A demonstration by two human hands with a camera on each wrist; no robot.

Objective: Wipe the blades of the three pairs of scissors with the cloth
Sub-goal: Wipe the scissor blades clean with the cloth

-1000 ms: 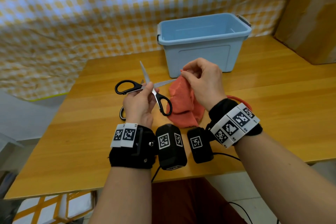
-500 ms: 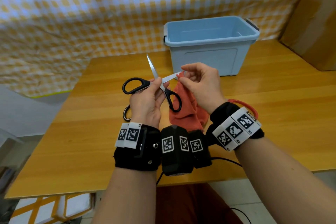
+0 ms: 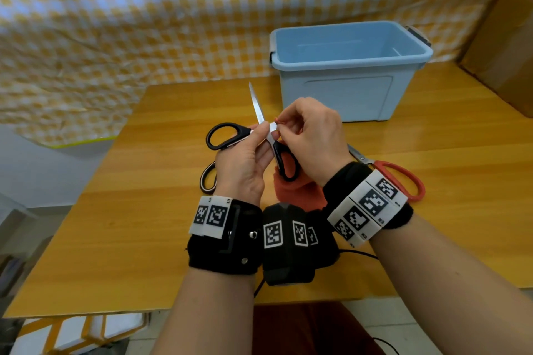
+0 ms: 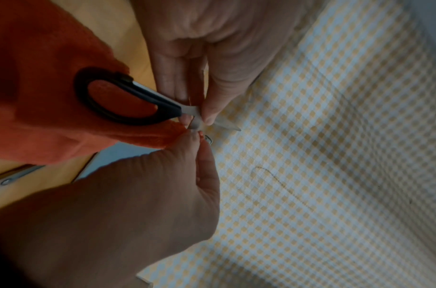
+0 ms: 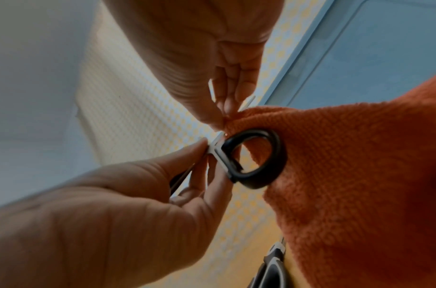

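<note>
My left hand (image 3: 261, 135) pinches the black-handled scissors (image 3: 225, 135) at the pivot and holds them above the table, blades spread, one blade pointing up. Beside the pivot, my right hand (image 3: 284, 128) pinches the orange cloth (image 3: 300, 193) around the other blade, which is hidden. The rest of the cloth hangs behind the lower handle loop (image 5: 256, 159). In the left wrist view my left fingers (image 4: 207, 115) grip the steel next to the black handle (image 4: 128, 97). Red-handled scissors (image 3: 403, 179) lie on the table to the right. A pale-handled pair (image 3: 207, 181) lies under my left hand.
An open, empty light-blue plastic bin (image 3: 346, 66) stands at the back of the wooden table (image 3: 129, 225). A cardboard box (image 3: 507, 37) sits at the far right. A yellow-checked sheet (image 3: 115, 23) hangs behind the table.
My right hand has slid the cloth along the blade from near its tip down to the pivot, so the two hands are now close together. The left hand keeps its hold.
</note>
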